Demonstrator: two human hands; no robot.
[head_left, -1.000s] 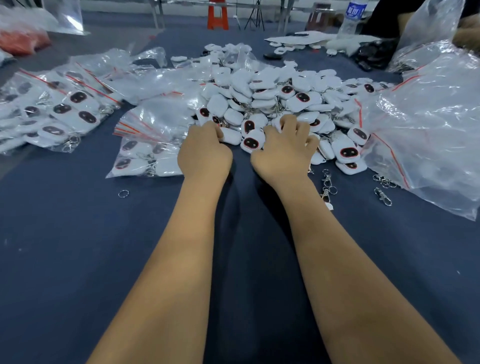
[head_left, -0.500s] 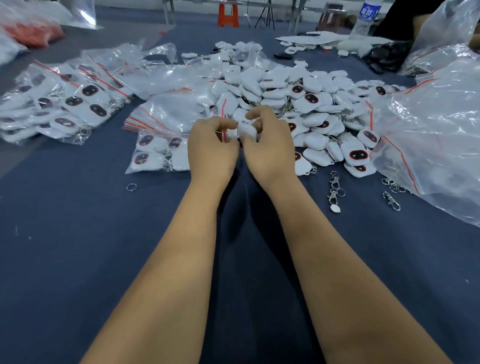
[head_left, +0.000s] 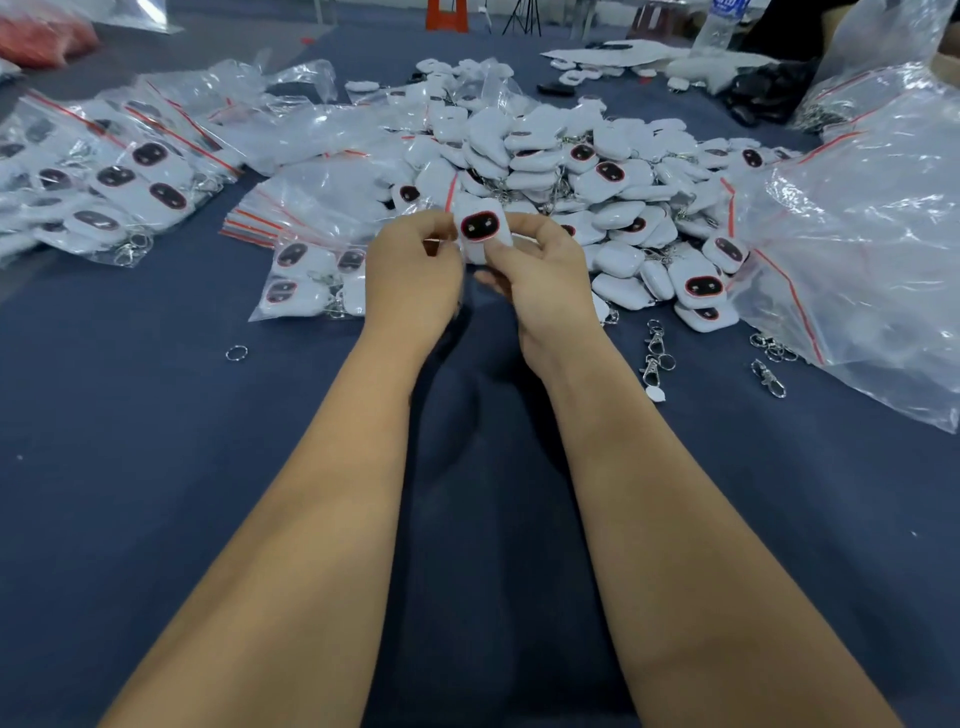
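Left hand: fingers curled, with the fingertips pinching the left edge of the white charm.
Right hand: curled round the charm's right side, thumb pressed against its lower edge and forefinger bent over the top corner.
Charm's place: held between the two hands, lifted clear of the blue cloth, face turned towards the camera.
Charm's marking: a dark oval rimmed in red with two small pale dots; no letters on it.
Pile of charms: just beyond the hands and spreading off to the right; many show the same oval.
Bagged charms: just left of the left hand, in clear zip bags with red strips.
Key ring: alone on the cloth, left of the left forearm.
Metal clasps: right of the right wrist.
Big clear bag: well out to the right.
Bottle: far beyond the right hand; its blue label is too blurred to read.
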